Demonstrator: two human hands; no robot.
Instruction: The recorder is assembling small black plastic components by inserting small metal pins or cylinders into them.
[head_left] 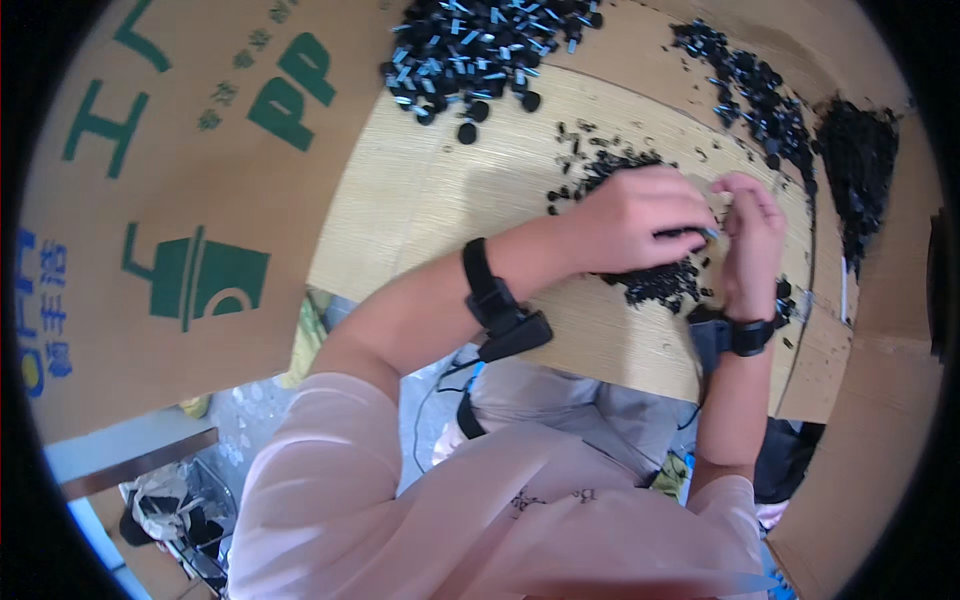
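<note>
My left hand [645,215] reaches over the middle of the wooden tabletop, its fingers curled and closed at the fingertips. A small black part [676,233] shows between those fingers, with a pale glint at its end. Close to its right is my right hand [752,215], fingers bent and drawn together; what it pinches, if anything, is hidden. Beneath and around the left hand lies a heap of tiny black pieces [655,287], spreading beyond the knuckles. Each wrist wears a black strap with a small box on it.
A large pile of black round-headed parts with silvery pins [480,50] lies at the far left of the tabletop [440,200]. Similar parts [750,90] trail along the far right, beside a heap of long black pieces [858,165]. A tall cardboard box [200,350] stands left.
</note>
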